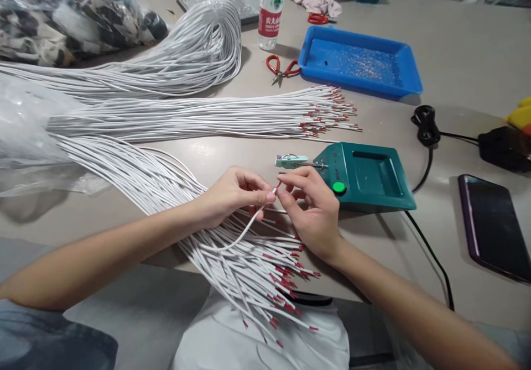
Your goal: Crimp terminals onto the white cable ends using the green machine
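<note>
Between thumb and fingers, my left hand [238, 196] pinches a white cable [253, 219] close to its red end. My right hand [311, 207] has its thumb and fingertips closed on the red wire end [279, 185] of that same cable. Below both hands a loose bundle of white cables [244, 265] with red tips hangs over the table edge toward my lap. Just beyond my right hand stands a green device [373, 176] with a round green button [339, 187] and a small light-coloured arm [292, 161] pointing left.
A second cable bundle [199, 116] lies behind, and a coiled one [207, 43] farther back. A blue tray [360, 63] with small scraps, red-handled cutters [280, 73] and a water bottle [271, 13] stand at the back. A phone [495, 223] and black cord [429, 273] are at the right.
</note>
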A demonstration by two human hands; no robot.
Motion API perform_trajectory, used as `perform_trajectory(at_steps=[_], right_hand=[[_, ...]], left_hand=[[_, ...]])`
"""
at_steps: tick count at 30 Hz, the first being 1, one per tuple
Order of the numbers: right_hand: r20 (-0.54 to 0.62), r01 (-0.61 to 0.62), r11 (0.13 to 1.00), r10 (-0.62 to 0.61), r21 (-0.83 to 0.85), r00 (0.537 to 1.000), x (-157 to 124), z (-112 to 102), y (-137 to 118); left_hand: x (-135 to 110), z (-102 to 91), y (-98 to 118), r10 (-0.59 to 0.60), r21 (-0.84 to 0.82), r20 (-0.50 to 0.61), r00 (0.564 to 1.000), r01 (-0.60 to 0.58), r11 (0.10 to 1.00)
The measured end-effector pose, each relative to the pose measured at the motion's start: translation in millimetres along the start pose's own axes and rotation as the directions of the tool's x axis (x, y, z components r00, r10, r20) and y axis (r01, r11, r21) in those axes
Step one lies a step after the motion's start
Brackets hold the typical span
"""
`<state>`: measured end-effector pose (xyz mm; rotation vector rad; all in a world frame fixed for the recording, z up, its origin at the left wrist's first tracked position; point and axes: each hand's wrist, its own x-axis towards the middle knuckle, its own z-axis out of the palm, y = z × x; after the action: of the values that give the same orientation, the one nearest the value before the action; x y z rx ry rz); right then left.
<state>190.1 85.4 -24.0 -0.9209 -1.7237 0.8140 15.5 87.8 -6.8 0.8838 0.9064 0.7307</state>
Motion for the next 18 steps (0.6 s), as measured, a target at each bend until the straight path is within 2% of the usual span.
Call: perform_trajectory(at_steps=[6,18], right_hand=[[-0.036,0.01,1.0,-0.011,-0.021,0.999,-0.5,0.3,-0.2],[-0.013,0.055,0.998,-0.056,-0.02,0.998,-4.3,0.6,2.9]], left_hand=[[-1.1,1.3,2.0,-0.019,-0.06,0.031,0.999,0.021,0.998],[-0.1,0.9,1.4,-0.051,-0.167,0.028,0.998,0.055,0.984]])
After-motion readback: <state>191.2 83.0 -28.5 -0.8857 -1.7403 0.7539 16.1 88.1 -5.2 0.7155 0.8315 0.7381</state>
